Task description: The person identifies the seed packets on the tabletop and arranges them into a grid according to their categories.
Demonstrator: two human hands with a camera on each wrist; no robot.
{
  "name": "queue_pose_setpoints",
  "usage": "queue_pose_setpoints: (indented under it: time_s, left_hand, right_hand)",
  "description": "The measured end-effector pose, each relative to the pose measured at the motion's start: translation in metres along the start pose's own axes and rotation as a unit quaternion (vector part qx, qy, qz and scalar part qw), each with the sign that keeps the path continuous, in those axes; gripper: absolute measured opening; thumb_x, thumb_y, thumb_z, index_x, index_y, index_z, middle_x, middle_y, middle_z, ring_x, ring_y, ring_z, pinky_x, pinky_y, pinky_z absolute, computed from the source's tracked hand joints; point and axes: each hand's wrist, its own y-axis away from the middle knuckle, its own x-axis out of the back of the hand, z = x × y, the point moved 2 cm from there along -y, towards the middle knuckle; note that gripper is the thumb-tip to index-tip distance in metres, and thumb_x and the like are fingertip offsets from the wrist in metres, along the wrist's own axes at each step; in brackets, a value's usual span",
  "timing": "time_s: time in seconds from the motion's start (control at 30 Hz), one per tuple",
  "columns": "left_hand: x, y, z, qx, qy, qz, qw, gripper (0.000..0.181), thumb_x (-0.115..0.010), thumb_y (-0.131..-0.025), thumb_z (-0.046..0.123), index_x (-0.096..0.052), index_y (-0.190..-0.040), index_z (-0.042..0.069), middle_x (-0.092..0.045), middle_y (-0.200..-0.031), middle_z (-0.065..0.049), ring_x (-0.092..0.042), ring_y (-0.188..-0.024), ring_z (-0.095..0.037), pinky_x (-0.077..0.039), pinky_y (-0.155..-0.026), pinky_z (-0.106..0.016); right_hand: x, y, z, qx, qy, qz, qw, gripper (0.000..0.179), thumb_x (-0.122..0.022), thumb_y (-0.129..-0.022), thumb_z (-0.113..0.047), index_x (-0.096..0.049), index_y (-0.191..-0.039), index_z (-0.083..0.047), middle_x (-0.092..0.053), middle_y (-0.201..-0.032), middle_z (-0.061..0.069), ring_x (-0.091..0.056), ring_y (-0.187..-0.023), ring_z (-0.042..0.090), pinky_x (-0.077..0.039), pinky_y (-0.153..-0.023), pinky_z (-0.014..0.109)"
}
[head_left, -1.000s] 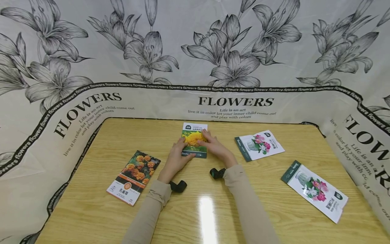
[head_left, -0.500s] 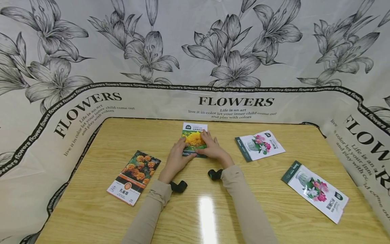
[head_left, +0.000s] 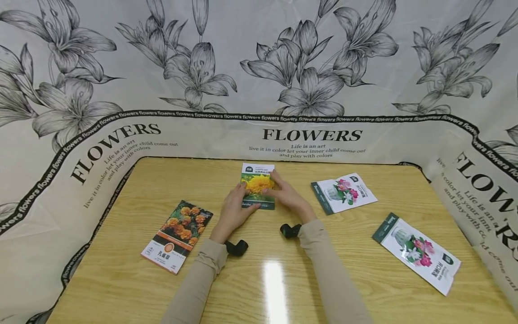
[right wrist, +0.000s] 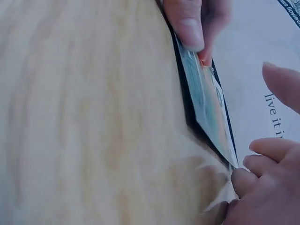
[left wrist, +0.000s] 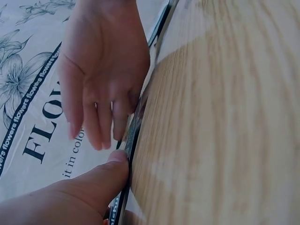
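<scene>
Seed packet [head_left: 257, 184] is pinched at its near-left corner by the left hand [head_left: 233, 209], so I'd nudge gently with the loosely spread right hand [head_left: 289, 198].

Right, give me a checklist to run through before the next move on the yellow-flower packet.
1. Yellow-flower packet face up, print upright to the person: ok.
2. Left grip at the packet: ok, thumb on its lower edge, fingers at its left side.
3. Right grip at the packet: ok at its right side; how firmly, cannot tell.
4. Packet pressed fully flat to the table: cannot tell.
5. Orange-flower packet squared with it: not ok, lies aslant.
6. Far pink-flower packet and near pink-flower packet lined up: not ok, set apart at different angles.
</scene>
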Motion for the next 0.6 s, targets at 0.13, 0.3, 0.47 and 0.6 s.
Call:
queue_pose_setpoints:
  time_s: [0.13, 0.3, 0.47, 0.6]
  left_hand:
    - [0.0, 0.0, 0.0, -0.001, -0.002, 0.004, 1.0, 0.059, -0.074, -0.09, 0.039, -0.06, -0.132, 0.0, -0.039, -0.154, -0.02, -0.027, -0.146, -0.035, -0.023, -0.118, -0.054]
    - [0.0, 0.0, 0.001, -0.001, -0.002, 0.005, 1.0, 0.06, -0.073, -0.091, 0.04, -0.058, -0.133, 0.0, -0.039, -0.153, -0.02, -0.027, -0.146, -0.034, -0.022, -0.119, -0.054]
    - [-0.001, 0.0, 0.002, -0.002, -0.006, 0.007, 1.0, 0.059, -0.072, -0.091, 0.041, -0.059, -0.132, 0.001, -0.039, -0.153, -0.02, -0.028, -0.146, -0.033, -0.022, -0.119, -0.052]
    - [-0.001, 0.001, 0.002, -0.003, -0.007, 0.008, 0.9999, 0.057, -0.072, -0.091, 0.041, -0.06, -0.131, 0.002, -0.039, -0.154, -0.019, -0.028, -0.147, -0.032, -0.021, -0.12, -0.05]
  right_hand:
    - [0.007, 0.004, -0.006, -0.001, -0.038, 0.018, 0.9991, 0.076, -0.059, -0.101, -0.024, -0.014, -0.16, -0.01, -0.006, -0.166, 0.005, -0.002, -0.152, 0.026, -0.006, -0.122, 0.046]
    - [0.019, 0.014, -0.023, -0.005, -0.021, 0.05, 0.9985, 0.069, -0.055, -0.103, -0.027, -0.019, -0.16, -0.013, -0.013, -0.165, 0.011, -0.009, -0.151, 0.033, -0.013, -0.121, 0.053]
    - [0.033, 0.029, -0.038, 0.007, 0.013, 0.092, 0.9957, 0.065, -0.054, -0.103, -0.029, -0.023, -0.16, -0.017, -0.015, -0.165, 0.012, -0.012, -0.15, 0.034, -0.015, -0.119, 0.058]
    - [0.049, 0.037, -0.041, 0.018, 0.04, 0.132, 0.9902, 0.065, -0.054, -0.103, -0.029, -0.023, -0.159, -0.016, -0.016, -0.164, 0.012, -0.013, -0.15, 0.034, -0.014, -0.119, 0.057]
